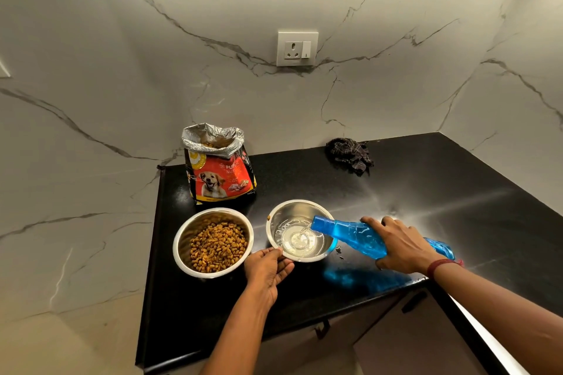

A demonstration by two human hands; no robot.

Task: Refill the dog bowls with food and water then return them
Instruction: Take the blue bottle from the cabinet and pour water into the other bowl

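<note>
Two steel bowls stand side by side on the black counter [304,307]. The left bowl [182,240] is filled with brown kibble. The right bowl [297,207] has clear water in its bottom. My right hand [402,248] grips a blue plastic bottle [350,231], tipped on its side with its mouth over the right bowl's rim, and water streams out. My left hand [266,269] pinches the near rim of the water bowl.
An open dog food bag [219,173] stands upright behind the kibble bowl against the marble wall. A dark checked cloth [348,154] lies crumpled at the back of the counter. Drops of water lie by the water bowl. A wall socket [297,47] sits above.
</note>
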